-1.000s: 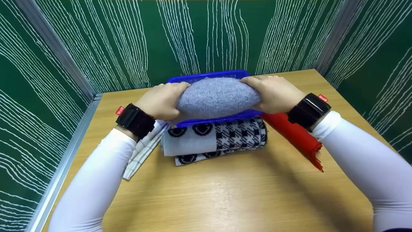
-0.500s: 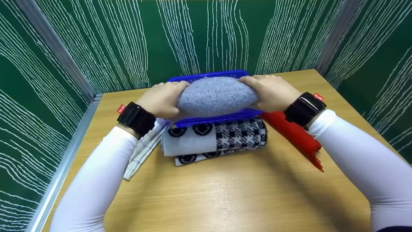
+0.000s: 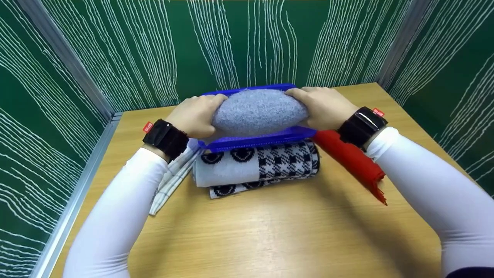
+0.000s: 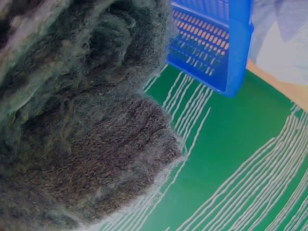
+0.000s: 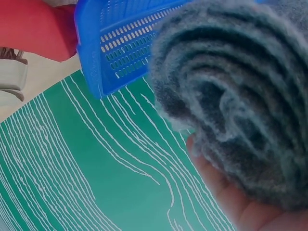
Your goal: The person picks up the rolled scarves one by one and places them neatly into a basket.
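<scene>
A rolled grey woolly cloth (image 3: 259,112) is held from both ends over a blue slotted basket (image 3: 256,141). My left hand (image 3: 197,116) grips its left end and my right hand (image 3: 322,107) grips its right end. The left wrist view is filled by the grey cloth (image 4: 82,115) with a corner of the blue basket (image 4: 216,43) above it. In the right wrist view the grey cloth (image 5: 236,96) shows its rolled layers, my palm (image 5: 240,202) beneath it and the basket (image 5: 120,43) behind.
On the wooden table (image 3: 270,231), a folded black-and-white patterned cloth (image 3: 256,166) lies in front of the basket. A red fringed cloth (image 3: 353,164) lies to its right, a white checked cloth (image 3: 173,177) to its left. Green patterned walls (image 3: 247,42) enclose the table.
Both hands have carried the grey roll slightly away from me and lower towards the basket. The cloths on the table have not moved.
</scene>
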`<action>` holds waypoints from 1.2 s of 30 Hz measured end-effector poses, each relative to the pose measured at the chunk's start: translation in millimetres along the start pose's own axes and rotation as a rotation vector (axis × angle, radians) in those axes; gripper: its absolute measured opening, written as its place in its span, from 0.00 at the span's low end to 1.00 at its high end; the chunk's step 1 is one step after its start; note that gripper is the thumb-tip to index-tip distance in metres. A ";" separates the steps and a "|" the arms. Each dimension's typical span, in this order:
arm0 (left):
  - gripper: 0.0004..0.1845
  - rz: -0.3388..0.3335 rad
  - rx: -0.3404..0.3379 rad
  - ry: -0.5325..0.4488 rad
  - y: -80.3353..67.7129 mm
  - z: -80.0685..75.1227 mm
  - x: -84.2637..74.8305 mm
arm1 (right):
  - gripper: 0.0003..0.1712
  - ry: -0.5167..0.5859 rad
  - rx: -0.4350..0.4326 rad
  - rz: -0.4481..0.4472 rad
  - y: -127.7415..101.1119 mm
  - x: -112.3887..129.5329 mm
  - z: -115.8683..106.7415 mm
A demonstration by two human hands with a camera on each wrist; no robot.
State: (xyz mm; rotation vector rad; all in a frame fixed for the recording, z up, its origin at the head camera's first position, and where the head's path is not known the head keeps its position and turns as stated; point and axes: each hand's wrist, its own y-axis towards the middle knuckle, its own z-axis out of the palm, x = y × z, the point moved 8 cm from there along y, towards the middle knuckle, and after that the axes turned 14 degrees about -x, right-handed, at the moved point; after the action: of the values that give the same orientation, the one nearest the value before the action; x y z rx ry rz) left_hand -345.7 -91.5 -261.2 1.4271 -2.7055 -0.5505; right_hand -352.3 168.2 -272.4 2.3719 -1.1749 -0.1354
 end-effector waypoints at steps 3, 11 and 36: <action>0.38 -0.006 0.003 -0.001 1.6 1.1 1.2 | 0.46 -0.001 -0.002 -0.001 1.6 -1.4 1.1; 0.39 -0.030 0.009 -0.005 4.6 7.3 6.6 | 0.46 -0.013 -0.014 -0.009 4.7 -4.8 7.9; 0.39 -0.063 0.005 0.023 14.1 21.7 22.0 | 0.47 -0.023 0.026 0.041 19.4 -17.5 27.5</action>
State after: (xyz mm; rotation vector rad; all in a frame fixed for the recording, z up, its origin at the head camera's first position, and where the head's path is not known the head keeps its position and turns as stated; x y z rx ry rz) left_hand -373.8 -95.6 -279.9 1.5154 -2.6540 -0.5272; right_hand -385.3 161.3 -289.6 2.3727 -1.2428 -0.1343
